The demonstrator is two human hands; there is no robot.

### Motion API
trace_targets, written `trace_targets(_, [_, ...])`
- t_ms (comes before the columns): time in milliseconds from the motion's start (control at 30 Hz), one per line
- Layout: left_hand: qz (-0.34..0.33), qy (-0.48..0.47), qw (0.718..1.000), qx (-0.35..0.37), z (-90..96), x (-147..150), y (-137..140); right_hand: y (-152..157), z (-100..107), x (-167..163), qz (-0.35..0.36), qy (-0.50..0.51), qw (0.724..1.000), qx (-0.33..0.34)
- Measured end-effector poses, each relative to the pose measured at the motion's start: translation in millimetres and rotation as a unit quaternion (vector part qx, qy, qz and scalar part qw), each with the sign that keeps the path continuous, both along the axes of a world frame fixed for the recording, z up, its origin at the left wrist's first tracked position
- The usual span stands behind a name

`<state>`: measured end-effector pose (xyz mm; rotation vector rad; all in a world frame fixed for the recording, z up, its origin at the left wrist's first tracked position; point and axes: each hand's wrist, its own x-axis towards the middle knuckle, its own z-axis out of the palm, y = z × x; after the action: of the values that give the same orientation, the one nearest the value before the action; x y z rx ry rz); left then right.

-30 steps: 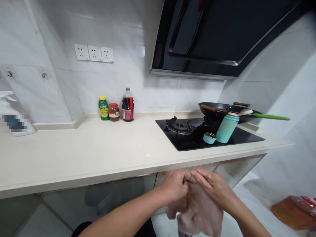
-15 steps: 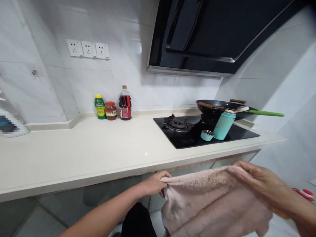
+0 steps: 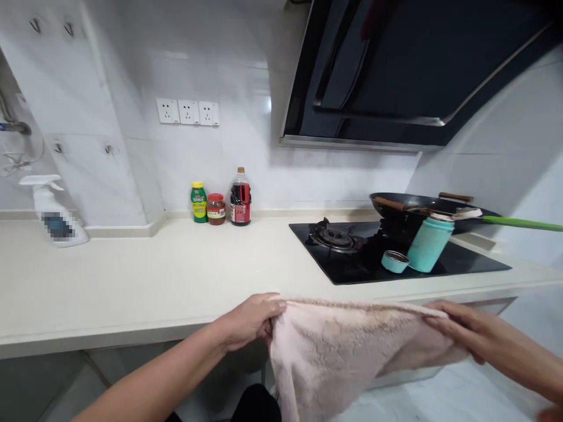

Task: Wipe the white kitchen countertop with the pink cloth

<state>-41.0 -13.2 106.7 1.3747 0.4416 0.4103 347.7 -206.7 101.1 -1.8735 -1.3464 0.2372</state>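
Observation:
A pale pink, stained cloth [image 3: 338, 346] hangs stretched between my two hands, in front of the counter's front edge. My left hand [image 3: 255, 319] pinches its upper left corner between thumb and fingers. At the upper right edge my right hand [image 3: 461, 328] is closed on the fabric. The cloth's top edge runs almost level, and the rest drapes downward. The cabinet fronts behind it are partly hidden.
On the white counter [image 3: 176, 281] stand a spray bottle [image 3: 61, 217], a green bottle [image 3: 199, 204], a red-lidded jar [image 3: 216, 210] and a dark sauce bottle [image 3: 240, 199]. The stove [image 3: 352, 272] bears a wok [image 3: 413, 202], a turquoise flask [image 3: 430, 245] and its cup [image 3: 394, 262]. A range hood [image 3: 396, 70] overhangs.
My hands have spread further apart, pulling the cloth's top edge wider. My left hand has risen toward the counter edge. The view has turned left, bringing the whole spray bottle into sight.

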Motion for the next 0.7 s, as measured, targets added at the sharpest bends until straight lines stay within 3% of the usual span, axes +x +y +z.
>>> trace_targets(67, [0.057, -0.054, 0.997, 0.001, 21.2, -8, 11, 37, 24, -8, 0.037, -0.035, 0.998, -0.029])
trace_targets(200, [0.169, -0.119, 0.978, 0.015, 67.7, -21, 63, 150, 64, -44, 0.015, -0.082, 0.995, 0.057])
trace_targets(300, [0.282, -0.035, 0.956, 0.079, 80.1, -34, 110, 232, 64, -82, -0.001, -0.124, 0.990, 0.064])
trace_targets(367, [0.335, 0.051, 0.934, 0.114, 69.8, -48, 132, 262, 48, -100, 0.011, -0.138, 0.990, 0.038])
trace_targets(433, [0.368, 0.113, 0.914, 0.124, 47.9, -65, 142, 268, 26, -105, 0.025, -0.150, 0.988, -0.012])
trace_targets(500, [0.382, 0.190, 0.885, 0.186, 21.8, -81, 142, 254, 2, -99, 0.035, -0.160, 0.983, -0.077])
trace_targets(600, [0.299, 0.327, 0.822, 0.359, -9.8, -99, 131, 221, -29, -87, 0.049, -0.171, 0.970, -0.164])
trace_targets(700, [0.206, 0.394, 0.787, 0.427, -25.0, -101, 118, 198, -51, -92, 0.093, -0.173, 0.961, -0.193])
